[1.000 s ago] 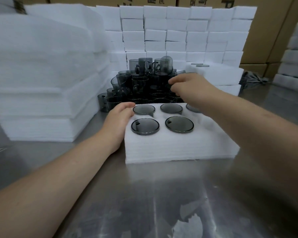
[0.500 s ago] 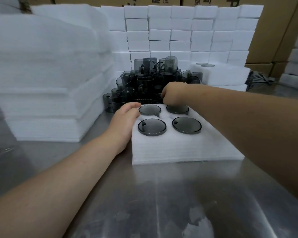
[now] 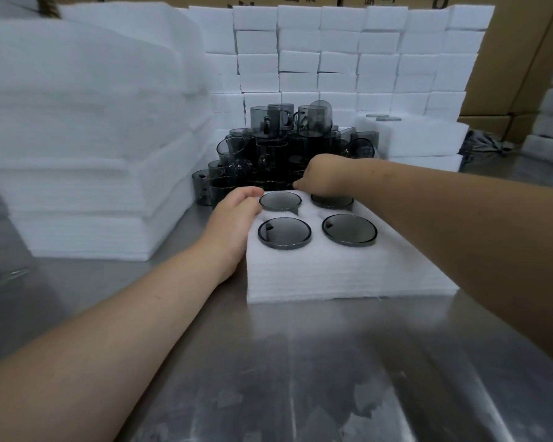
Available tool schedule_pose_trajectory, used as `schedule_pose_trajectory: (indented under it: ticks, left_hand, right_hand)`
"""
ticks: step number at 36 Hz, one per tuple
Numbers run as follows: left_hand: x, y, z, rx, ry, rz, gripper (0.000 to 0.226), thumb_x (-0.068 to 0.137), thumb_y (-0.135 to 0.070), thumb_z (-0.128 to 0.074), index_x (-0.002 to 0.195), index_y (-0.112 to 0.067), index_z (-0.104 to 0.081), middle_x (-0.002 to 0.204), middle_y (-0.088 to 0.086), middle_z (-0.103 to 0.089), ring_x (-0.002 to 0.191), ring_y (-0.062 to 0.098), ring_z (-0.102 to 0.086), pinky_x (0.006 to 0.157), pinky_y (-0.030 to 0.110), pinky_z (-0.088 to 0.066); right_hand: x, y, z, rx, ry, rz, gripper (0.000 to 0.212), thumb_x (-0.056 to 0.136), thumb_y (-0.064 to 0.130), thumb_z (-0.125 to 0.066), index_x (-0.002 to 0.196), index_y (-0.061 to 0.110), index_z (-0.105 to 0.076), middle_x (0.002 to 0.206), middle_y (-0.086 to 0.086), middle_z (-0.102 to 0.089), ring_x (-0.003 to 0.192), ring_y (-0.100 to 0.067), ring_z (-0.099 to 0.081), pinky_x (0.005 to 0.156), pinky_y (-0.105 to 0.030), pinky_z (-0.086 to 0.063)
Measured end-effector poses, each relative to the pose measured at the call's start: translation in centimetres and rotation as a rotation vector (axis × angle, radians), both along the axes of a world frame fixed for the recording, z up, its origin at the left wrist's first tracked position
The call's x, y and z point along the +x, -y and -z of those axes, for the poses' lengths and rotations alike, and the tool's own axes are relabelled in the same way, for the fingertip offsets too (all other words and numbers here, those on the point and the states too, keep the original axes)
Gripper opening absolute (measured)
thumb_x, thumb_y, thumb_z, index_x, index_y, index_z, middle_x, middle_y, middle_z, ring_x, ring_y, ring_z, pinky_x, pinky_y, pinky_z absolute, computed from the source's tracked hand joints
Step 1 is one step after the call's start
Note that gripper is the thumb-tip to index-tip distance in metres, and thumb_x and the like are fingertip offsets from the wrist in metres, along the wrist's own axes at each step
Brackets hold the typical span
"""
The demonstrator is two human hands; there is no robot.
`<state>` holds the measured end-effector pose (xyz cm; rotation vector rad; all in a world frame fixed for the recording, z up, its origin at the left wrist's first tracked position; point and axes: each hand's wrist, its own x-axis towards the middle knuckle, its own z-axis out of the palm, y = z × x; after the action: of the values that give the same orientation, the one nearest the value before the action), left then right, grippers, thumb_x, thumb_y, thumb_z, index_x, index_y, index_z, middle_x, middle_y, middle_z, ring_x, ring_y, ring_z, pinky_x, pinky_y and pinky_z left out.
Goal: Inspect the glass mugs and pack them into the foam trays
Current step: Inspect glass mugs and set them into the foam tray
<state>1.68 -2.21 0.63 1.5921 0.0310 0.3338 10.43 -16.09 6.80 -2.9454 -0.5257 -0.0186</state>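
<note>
Surface: bare scuffed steel that fills the near half of the view and carries everything below.
Foam sheets: a tall white stack at the left, reaching well above the hands.
Foam blocks: a white wall of them across the back, with cardboard boxes behind it.
Foam tray: a thick white slab in the middle of the surface, just in front of the loose mugs. A second tray lies at the back right.
Heap of mugs: smoky dark glass piled between the foam sheets and the second tray (some upright, some tipped).
Left hand: lies against the foam tray's left side with its fingers curled over the top edge, holding it. The fingertips are just beside the back-left mug.
Right hand: reaches in over the tray's far edge with its fingers bunched and curled down on the fourth mug. The thumb tip points left.
Seated mugs: three sunk in round cells, near-left, near-right and back-left.
Fourth mug: in the back cell beside the back-left one, mostly covered by the right hand.
</note>
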Motion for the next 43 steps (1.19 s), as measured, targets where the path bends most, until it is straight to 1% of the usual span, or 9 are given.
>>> schedule_pose_trajectory:
  ticks: [10, 16, 19, 23, 26, 30, 34, 38, 43]
  left_hand:
    - [0.2, 0.0, 0.1, 0.014, 0.002, -0.011, 0.027, 0.084, -0.009, -0.046, 0.081, -0.03, -0.062, 0.082, -0.01, -0.061, 0.076, 0.009, -0.057, 0.073, 0.028, -0.046]
    - [0.3, 0.0, 0.1, 0.034, 0.013, -0.01, 0.028, 0.085, -0.008, -0.045, 0.083, -0.031, -0.061, 0.088, -0.009, -0.061, 0.081, 0.009, -0.057, 0.074, 0.027, -0.045]
    - [0.3, -0.1, 0.1, 0.049, 0.014, -0.006, 0.027, 0.085, -0.01, -0.044, 0.085, -0.032, -0.06, 0.091, -0.01, -0.06, 0.084, 0.007, -0.057, 0.071, 0.025, -0.046]
    - [0.5, -0.2, 0.2, 0.068, 0.013, -0.01, 0.027, 0.085, -0.012, -0.045, 0.085, -0.034, -0.06, 0.094, -0.013, -0.059, 0.091, 0.009, -0.057, 0.079, 0.028, -0.046]
    - [0.5, -0.1, 0.2, 0.068, 0.013, -0.022, 0.026, 0.085, -0.012, -0.046, 0.084, -0.034, -0.06, 0.092, -0.015, -0.059, 0.088, 0.005, -0.057, 0.079, 0.026, -0.046]
    - [0.3, 0.0, 0.0, 0.068, 0.025, -0.037, 0.027, 0.085, -0.011, -0.047, 0.084, -0.033, -0.061, 0.091, -0.016, -0.06, 0.086, 0.002, -0.057, 0.072, 0.022, -0.045]
    - [-0.2, 0.1, -1.1, 0.103, 0.15, -0.169, 0.024, 0.086, -0.011, -0.048, 0.089, -0.03, -0.062, 0.093, -0.013, -0.062, 0.094, 0.01, -0.056, 0.083, 0.025, -0.046]
    - [-1.8, 0.5, -2.8, 0.02, 0.289, -0.098, 0.022, 0.072, -0.029, -0.052, 0.091, -0.029, -0.063, 0.095, -0.007, -0.066, 0.097, 0.012, -0.06, 0.092, 0.031, -0.047]
    - [-3.3, 1.2, -3.5, 0.36, 0.331, 0.107, 0.055, 0.063, -0.052, -0.059, 0.113, -0.03, -0.06, 0.117, -0.009, -0.063, 0.112, 0.005, -0.056, 0.101, 0.031, -0.042]
  right_hand:
    - [-0.2, -0.5, -0.1, 0.102, 0.015, 0.046, 0.037, 0.089, 0.012, -0.05, 0.054, 0.01, -0.038, 0.057, -0.004, -0.035, 0.053, -0.017, -0.033, 0.047, -0.026, -0.028]
    - [-1.1, -0.8, -0.5, 0.038, 0.245, 0.092, 0.035, 0.088, 0.005, -0.046, 0.054, 0.011, -0.037, 0.055, -0.003, -0.034, 0.049, -0.018, -0.031, 0.046, -0.024, -0.026]
    - [-1.7, -0.8, -1.3, 0.049, 0.397, 0.116, 0.033, 0.094, 0.009, -0.042, 0.061, 0.009, -0.038, 0.061, -0.003, -0.04, 0.057, -0.022, -0.041, 0.059, -0.03, -0.034]
    - [-3.5, 0.1, -2.2, 0.245, 0.649, 0.072, 0.016, 0.098, 0.019, -0.036, 0.086, 0.013, -0.045, 0.08, -0.004, -0.047, 0.077, -0.025, -0.042, 0.069, -0.034, -0.029]
    - [-5.9, 1.1, -1.9, 0.474, 0.782, 0.029, 0.024, 0.098, 0.019, -0.032, 0.082, 0.013, -0.05, 0.079, -0.001, -0.048, 0.08, -0.027, -0.045, 0.069, -0.036, -0.03]
    - [-9.3, 2.5, -0.6, 0.671, 0.844, -0.04, 0.022, 0.097, 0.016, -0.035, 0.084, 0.011, -0.052, 0.083, -0.003, -0.049, 0.086, -0.029, -0.048, 0.077, -0.04, -0.036]
    - [-10.7, 3.1, 0.5, 0.721, 0.821, -0.045, 0.019, 0.096, 0.015, -0.037, 0.086, 0.014, -0.053, 0.083, 0.001, -0.047, 0.084, -0.023, -0.044, 0.077, -0.032, -0.033]
    - [-11.4, 3.6, 0.9, 0.728, 0.876, -0.077, 0.024, 0.092, 0.016, -0.038, 0.087, 0.006, -0.059, 0.08, 0.003, -0.046, 0.079, -0.018, -0.039, 0.071, -0.025, -0.027]
    - [-12.0, 3.7, 1.5, 0.731, 0.92, -0.14, 0.019, 0.092, 0.012, -0.042, 0.085, 0.005, -0.059, 0.079, 0.005, -0.045, 0.078, -0.017, -0.039, 0.068, -0.019, -0.022]
